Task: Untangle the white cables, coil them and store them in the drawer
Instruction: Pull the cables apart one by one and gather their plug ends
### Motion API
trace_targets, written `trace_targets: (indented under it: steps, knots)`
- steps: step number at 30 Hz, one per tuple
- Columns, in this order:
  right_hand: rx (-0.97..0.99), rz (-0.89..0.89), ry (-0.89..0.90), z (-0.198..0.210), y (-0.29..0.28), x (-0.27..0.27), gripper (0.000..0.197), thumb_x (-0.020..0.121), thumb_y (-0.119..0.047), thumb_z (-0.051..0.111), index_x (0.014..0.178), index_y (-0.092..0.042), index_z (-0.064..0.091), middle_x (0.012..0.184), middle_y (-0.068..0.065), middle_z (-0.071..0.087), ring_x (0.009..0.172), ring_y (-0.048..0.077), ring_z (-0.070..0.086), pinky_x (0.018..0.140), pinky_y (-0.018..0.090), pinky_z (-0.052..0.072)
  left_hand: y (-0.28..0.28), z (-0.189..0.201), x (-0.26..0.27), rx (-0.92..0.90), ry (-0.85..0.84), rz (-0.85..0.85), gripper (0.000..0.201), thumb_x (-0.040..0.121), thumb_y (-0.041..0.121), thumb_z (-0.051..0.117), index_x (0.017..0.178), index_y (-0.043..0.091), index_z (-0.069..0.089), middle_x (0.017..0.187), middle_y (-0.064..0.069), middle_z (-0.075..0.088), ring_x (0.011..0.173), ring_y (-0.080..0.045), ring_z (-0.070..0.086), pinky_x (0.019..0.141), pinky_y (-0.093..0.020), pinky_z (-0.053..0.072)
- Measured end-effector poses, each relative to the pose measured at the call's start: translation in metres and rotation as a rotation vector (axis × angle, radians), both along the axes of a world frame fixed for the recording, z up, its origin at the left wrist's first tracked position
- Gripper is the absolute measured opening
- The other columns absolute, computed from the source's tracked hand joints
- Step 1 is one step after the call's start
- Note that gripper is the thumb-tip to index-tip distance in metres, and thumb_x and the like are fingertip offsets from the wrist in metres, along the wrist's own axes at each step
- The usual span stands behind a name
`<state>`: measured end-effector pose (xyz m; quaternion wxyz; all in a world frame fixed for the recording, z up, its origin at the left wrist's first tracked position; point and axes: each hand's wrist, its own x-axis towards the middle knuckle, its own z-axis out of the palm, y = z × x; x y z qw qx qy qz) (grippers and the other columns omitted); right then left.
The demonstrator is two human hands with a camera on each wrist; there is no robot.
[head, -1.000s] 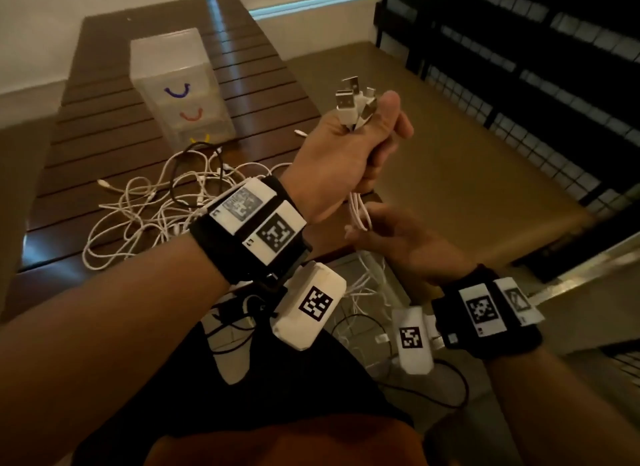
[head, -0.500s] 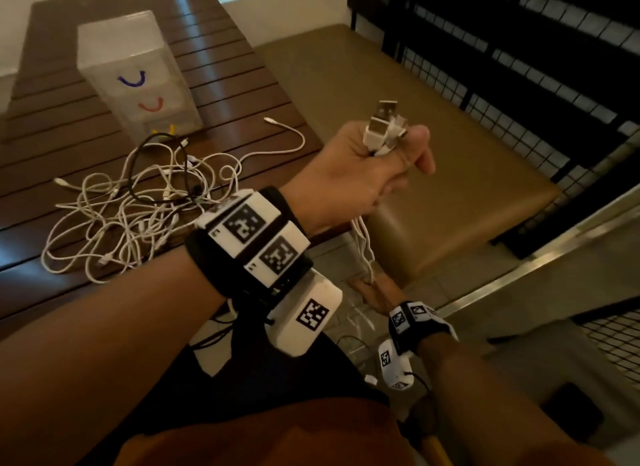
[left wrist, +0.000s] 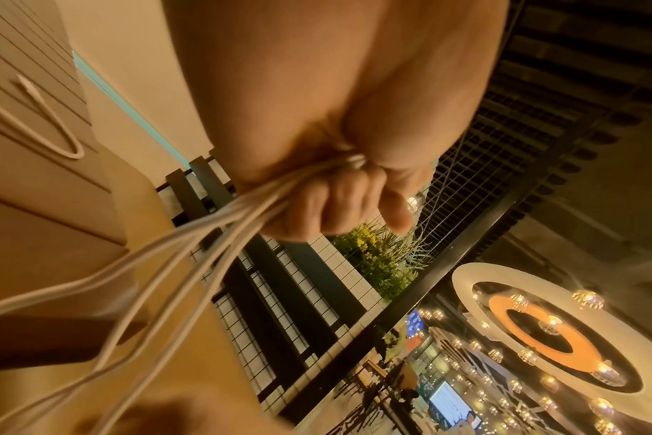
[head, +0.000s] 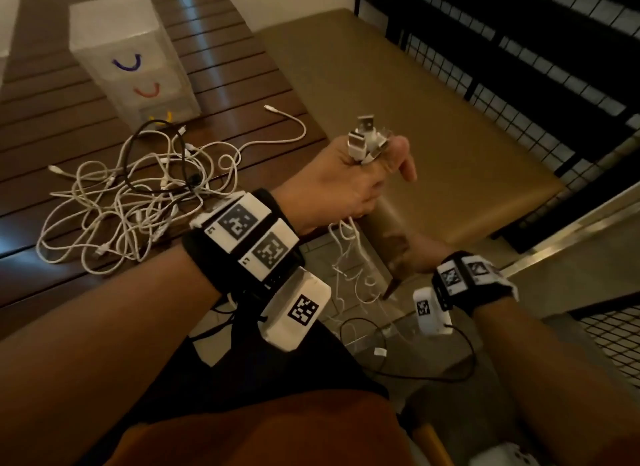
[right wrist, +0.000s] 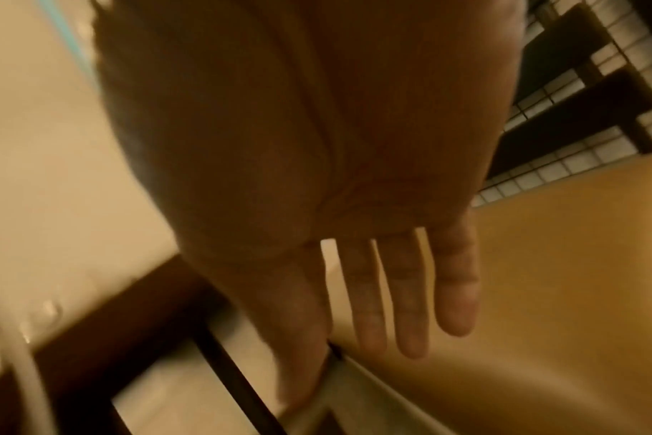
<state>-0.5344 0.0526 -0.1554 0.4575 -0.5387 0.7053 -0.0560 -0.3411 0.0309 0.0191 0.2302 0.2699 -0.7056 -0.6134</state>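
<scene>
My left hand (head: pixel 349 181) is raised past the table's right edge and grips a bunch of white cables (head: pixel 349 257). Their USB plugs (head: pixel 367 143) stick up out of the fist, and the cords hang down towards the floor. In the left wrist view the fingers (left wrist: pixel 328 206) curl round the cords (left wrist: pixel 190 253). My right hand (head: pixel 412 250) is low beside the hanging cords, fingers (right wrist: pixel 410 294) straight and holding nothing. A tangle of white cables (head: pixel 131 202) with a black cable (head: pixel 156 153) through it lies on the wooden table (head: pixel 52 126). The translucent drawer unit (head: pixel 131 56) stands behind it.
A tan cushioned bench (head: pixel 398 94) sits right of the table, with a black grid railing (head: pixel 519 49) beyond it. One white cable end (head: pixel 287 126) lies loose near the table's right edge. Thin black sensor wires (head: pixel 415 368) hang below my wrists.
My right hand has let go of the hanging cords, dropped lower and opened. My left hand has kept its grip on the plugs and sits slightly lower in view.
</scene>
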Motion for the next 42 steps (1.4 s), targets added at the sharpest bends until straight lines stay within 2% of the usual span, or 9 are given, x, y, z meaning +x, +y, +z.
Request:
trace_targets:
  steps: [3, 8, 12, 20, 23, 26, 35, 39, 42]
  knots:
    - [-0.376, -0.124, -0.2, 0.06, -0.01, 0.014, 0.025, 0.096, -0.019, 0.057, 0.118, -0.009, 0.062, 0.118, 0.015, 0.064, 0.106, 0.021, 0.061, 0.088, 0.032, 0.048, -0.001, -0.011, 0.001, 0.005, -0.042, 0.047, 0.03, 0.102, 0.012, 0.038, 0.088, -0.004, 0.059, 0.045, 0.011, 0.039, 0.037, 0.0, 0.035, 0.041, -0.01, 0.027]
    - [-0.662, -0.232, -0.625, 0.14, -0.008, 0.066, 0.04, 0.103, -0.037, 0.033, 0.111, -0.015, 0.065, 0.109, 0.012, 0.066, 0.088, 0.007, 0.065, 0.07, 0.018, 0.052, -0.003, -0.023, 0.014, 0.027, -0.09, 0.199, 0.016, 0.095, -0.007, 0.045, 0.097, -0.009, 0.062, 0.042, 0.015, 0.052, 0.036, 0.004, 0.044, 0.042, -0.004, 0.032]
    - [-0.711, 0.123, -0.399, 0.159, -0.019, 0.104, 0.027, 0.1, -0.036, 0.045, 0.112, -0.022, 0.065, 0.103, -0.008, 0.066, 0.092, -0.003, 0.06, 0.074, 0.01, 0.047, 0.0, -0.02, 0.027, -0.021, -0.098, 0.28, 0.041, 0.09, -0.021, 0.036, 0.067, 0.011, 0.049, 0.045, 0.007, 0.051, 0.041, 0.003, 0.05, 0.043, -0.004, 0.034]
    - [-0.976, 0.295, -0.215, 0.168, -0.039, 0.16, 0.027, 0.099, -0.027, 0.046, 0.12, -0.024, 0.062, 0.104, -0.012, 0.066, 0.091, -0.005, 0.057, 0.079, 0.008, 0.041, -0.006, -0.015, 0.072, 0.155, 0.03, 0.474, 0.035, 0.092, -0.013, 0.047, 0.127, -0.006, 0.046, 0.084, 0.011, 0.047, 0.069, 0.004, 0.053, 0.06, -0.003, 0.044]
    - [-0.956, 0.376, -0.147, 0.177, -0.042, 0.18, 0.031, 0.101, -0.033, 0.042, 0.096, -0.017, 0.068, 0.091, -0.004, 0.07, 0.084, 0.01, 0.062, 0.081, 0.033, 0.049, -0.007, -0.011, 0.092, 0.127, 0.007, 0.529, 0.015, 0.097, -0.007, 0.042, 0.104, 0.001, 0.053, 0.076, 0.006, 0.047, 0.059, 0.006, 0.053, 0.058, -0.012, 0.044]
    - [-0.97, 0.431, -0.067, 0.182, -0.044, 0.202, 0.044, 0.101, -0.041, 0.035, 0.074, -0.017, 0.059, 0.071, -0.004, 0.063, 0.069, 0.014, 0.057, 0.071, 0.043, 0.047, -0.01, -0.006, 0.108, 0.142, -0.017, 0.623, 0.036, 0.102, 0.0, 0.027, 0.071, 0.01, 0.041, 0.068, -0.005, 0.042, 0.053, 0.001, 0.053, 0.052, -0.013, 0.041]
    - [-0.734, 0.466, -0.217, 0.196, -0.061, 0.258, 0.053, 0.101, -0.051, 0.027, 0.104, -0.026, 0.073, 0.104, -0.006, 0.072, 0.1, 0.009, 0.064, 0.094, 0.039, 0.048, -0.009, -0.008, 0.165, -0.012, -0.134, 0.65, 0.029, 0.091, -0.014, 0.045, 0.073, 0.009, 0.048, 0.057, 0.013, 0.045, 0.048, 0.003, 0.045, 0.046, -0.006, 0.034]
    - [-0.692, 0.59, -0.126, 0.185, -0.072, 0.286, 0.052, 0.101, -0.052, 0.026, 0.106, -0.027, 0.072, 0.11, -0.003, 0.07, 0.103, 0.017, 0.063, 0.095, 0.043, 0.046, -0.01, -0.021, 0.19, -0.014, -0.088, 0.743, 0.034, 0.091, -0.011, 0.05, 0.124, -0.01, 0.046, 0.087, 0.014, 0.046, 0.075, 0.006, 0.047, 0.06, 0.001, 0.038]
    - [-0.496, 0.603, -0.314, 0.182, -0.084, 0.296, 0.055, 0.1, -0.055, 0.024, 0.109, -0.025, 0.07, 0.103, -0.005, 0.069, 0.095, 0.009, 0.064, 0.092, 0.034, 0.049, -0.01, -0.026, 0.203, 0.006, -0.068, 0.774, 0.021, 0.094, -0.006, 0.047, 0.087, 0.008, 0.061, 0.07, 0.009, 0.056, 0.057, 0.007, 0.048, 0.053, -0.012, 0.037]
